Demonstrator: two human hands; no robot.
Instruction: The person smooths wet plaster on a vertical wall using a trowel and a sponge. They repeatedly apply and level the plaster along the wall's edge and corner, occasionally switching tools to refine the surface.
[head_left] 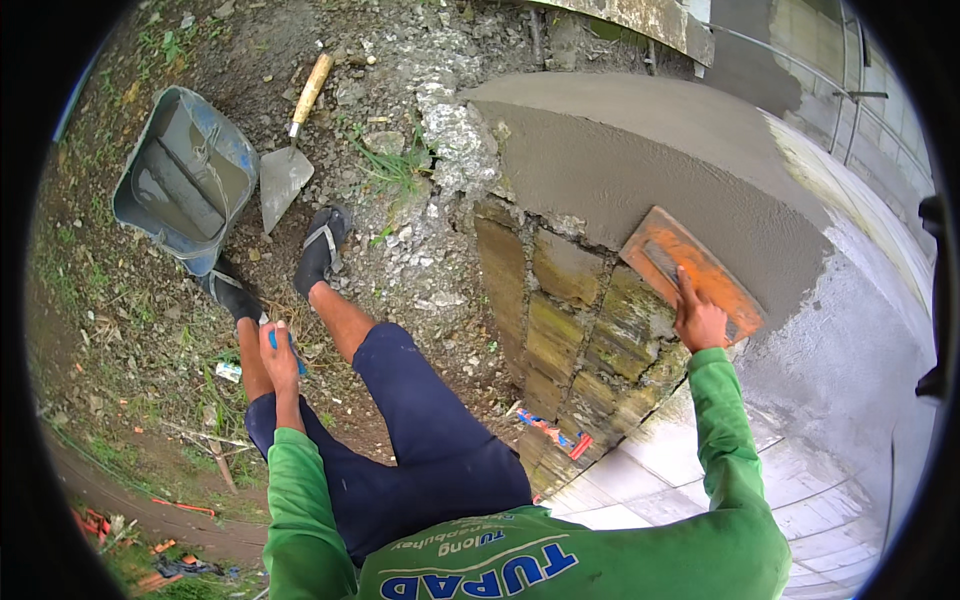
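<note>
Right hand: the right hand point(700, 325) is wrapped around the float point(708, 272), index finger laid straight along its back, the other fingers curled near the end closest to the body.
Float: orange, tilted, spanning the lower edge of the wet mortar point(640, 180), with one corner up on the grey coat and one long side over bare blocks point(560, 265); its working face is hidden.
Mortar: a grey coat runs along the wall's upper edge, smooth on top and slightly rough on the side.
Blocks: brown and mossy, below the mortar's lower edge, dark joints between them.
Left hand: the left hand point(281, 365) hangs in front of the left shin, fingers clenched around a blue thing point(284, 345), mostly covered by the hand.
Bucket: the bucket point(122, 195) stands near the far left corner of the ground point(400, 270), grey mix inside, just beside the left foot point(233, 296).
Trowel: the trowel point(287, 180) lies on the ground at the bucket's right edge, wooden handle pointing away from the body.
Packet: a red and blue packet point(550, 430) lies by the lower blocks.
</note>
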